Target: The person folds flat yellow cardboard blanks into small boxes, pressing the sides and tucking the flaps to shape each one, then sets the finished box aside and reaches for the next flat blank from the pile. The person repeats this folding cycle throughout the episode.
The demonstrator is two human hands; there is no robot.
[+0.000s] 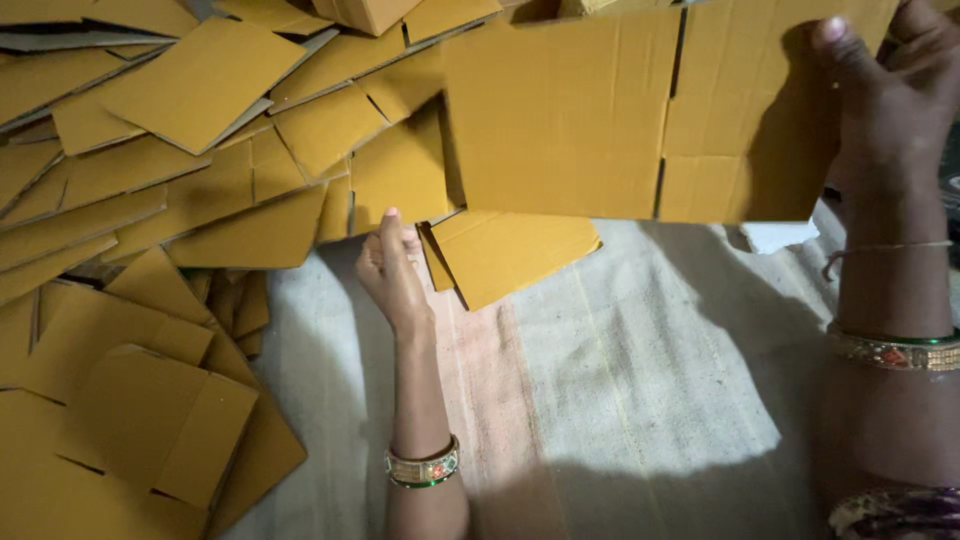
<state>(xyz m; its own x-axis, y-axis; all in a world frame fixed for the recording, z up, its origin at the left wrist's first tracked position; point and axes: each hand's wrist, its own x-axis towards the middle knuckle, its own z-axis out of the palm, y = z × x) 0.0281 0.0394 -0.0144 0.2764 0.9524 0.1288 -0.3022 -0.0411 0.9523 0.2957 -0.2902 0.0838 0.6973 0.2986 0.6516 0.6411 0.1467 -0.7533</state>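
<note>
My right hand [885, 95] grips the right edge of a large flat brown cardboard box blank [600, 110], holding it up off the cloth at the top of the view. My left hand [392, 272] reaches forward below the blank's left corner. Its fingers touch the edge of a smaller folded cardboard piece [510, 255] that lies on the cloth and partly under the raised blank. Whether the left hand grips that piece is hidden by the back of the hand. Both wrists carry bangles.
A big heap of flat cardboard pieces [200, 150] covers the left and top. More folded pieces [150, 420] lie at the lower left. A pale woven cloth [640, 400] with a pinkish stripe spreads under my arms.
</note>
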